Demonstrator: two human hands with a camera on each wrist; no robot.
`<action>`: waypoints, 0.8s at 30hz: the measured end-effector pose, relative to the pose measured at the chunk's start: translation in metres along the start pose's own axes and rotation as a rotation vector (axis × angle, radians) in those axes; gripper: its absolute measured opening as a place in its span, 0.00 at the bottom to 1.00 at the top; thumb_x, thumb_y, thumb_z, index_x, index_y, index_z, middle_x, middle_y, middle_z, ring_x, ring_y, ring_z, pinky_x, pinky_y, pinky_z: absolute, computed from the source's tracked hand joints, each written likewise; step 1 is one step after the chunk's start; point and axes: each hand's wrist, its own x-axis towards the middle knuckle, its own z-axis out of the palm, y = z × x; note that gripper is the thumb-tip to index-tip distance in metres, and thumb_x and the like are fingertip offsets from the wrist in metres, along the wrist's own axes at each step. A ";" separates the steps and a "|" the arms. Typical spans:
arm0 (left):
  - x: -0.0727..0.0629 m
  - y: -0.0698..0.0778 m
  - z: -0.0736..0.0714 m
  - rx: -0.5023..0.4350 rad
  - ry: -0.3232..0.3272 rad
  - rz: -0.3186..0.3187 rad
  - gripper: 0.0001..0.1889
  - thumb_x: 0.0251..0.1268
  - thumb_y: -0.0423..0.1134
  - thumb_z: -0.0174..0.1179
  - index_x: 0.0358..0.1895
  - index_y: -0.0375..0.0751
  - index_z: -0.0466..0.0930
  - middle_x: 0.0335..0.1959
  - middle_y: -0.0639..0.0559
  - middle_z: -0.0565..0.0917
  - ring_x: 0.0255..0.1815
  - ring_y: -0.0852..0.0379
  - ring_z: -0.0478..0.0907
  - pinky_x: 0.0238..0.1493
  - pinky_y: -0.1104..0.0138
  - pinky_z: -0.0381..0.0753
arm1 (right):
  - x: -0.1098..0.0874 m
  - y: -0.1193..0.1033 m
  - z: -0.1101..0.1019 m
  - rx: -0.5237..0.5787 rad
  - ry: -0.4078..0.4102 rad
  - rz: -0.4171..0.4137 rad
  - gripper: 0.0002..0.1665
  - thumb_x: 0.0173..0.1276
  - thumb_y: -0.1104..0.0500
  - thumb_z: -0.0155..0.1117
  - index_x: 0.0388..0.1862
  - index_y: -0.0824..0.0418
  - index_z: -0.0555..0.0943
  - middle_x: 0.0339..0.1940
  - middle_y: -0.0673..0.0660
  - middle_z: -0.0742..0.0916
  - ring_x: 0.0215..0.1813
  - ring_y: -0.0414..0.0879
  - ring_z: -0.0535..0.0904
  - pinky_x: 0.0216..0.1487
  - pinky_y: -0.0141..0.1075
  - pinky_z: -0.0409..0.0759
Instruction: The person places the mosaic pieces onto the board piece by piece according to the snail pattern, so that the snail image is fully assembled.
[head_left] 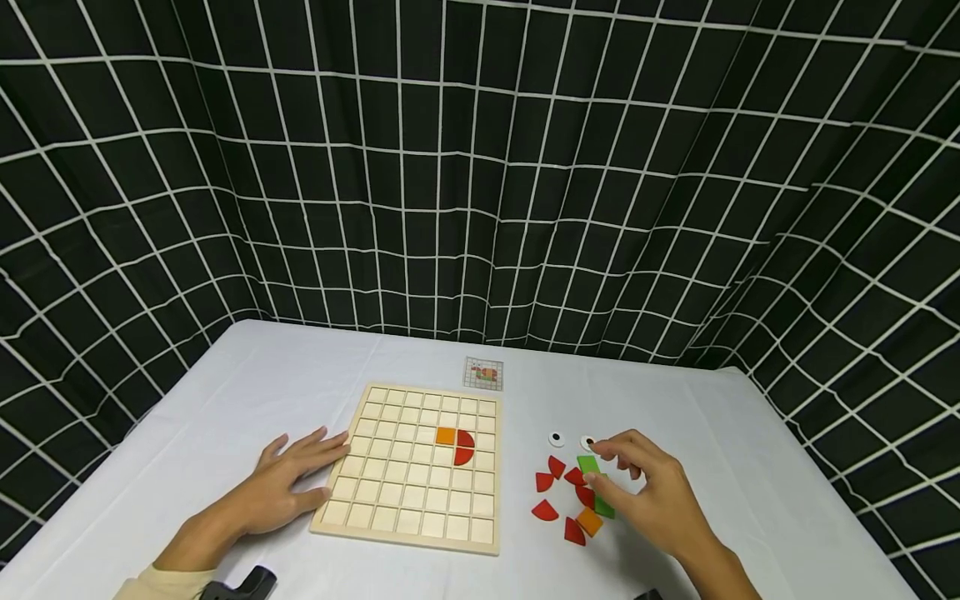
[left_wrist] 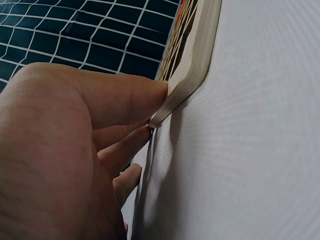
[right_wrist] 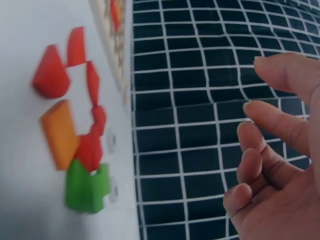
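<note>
A pale wooden grid board (head_left: 405,498) lies on the table, bearing an orange square (head_left: 446,436) and two red quarter-circle pieces (head_left: 465,438) beside it. My left hand (head_left: 281,492) touches the board's left edge with fingers spread; in the left wrist view the fingertips meet its rim (left_wrist: 197,57). Right of the board, my right hand (head_left: 652,487) hovers over loose pieces, thumb and index finger apart and nothing between them. Under and beside it lie green pieces (head_left: 588,463), an orange square (head_left: 589,522) and several red quarter-circles (head_left: 545,510). Its fingers partly cover one eye disc (head_left: 587,442).
Another white eye disc (head_left: 556,438) with a black centre sits left of the covered one. Behind the board lies a small card (head_left: 483,374) with a coloured picture on a grid. Dark curtains (head_left: 480,167) with white grid lines surround the white table (head_left: 300,358).
</note>
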 end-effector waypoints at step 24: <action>0.000 0.001 -0.001 0.007 -0.012 -0.002 0.27 0.61 0.41 0.62 0.65 0.43 0.74 0.69 0.50 0.69 0.72 0.39 0.54 0.65 0.36 0.35 | -0.035 0.037 0.007 -0.004 -0.471 0.196 0.14 0.52 0.53 0.78 0.34 0.47 0.81 0.28 0.41 0.77 0.33 0.37 0.72 0.33 0.30 0.72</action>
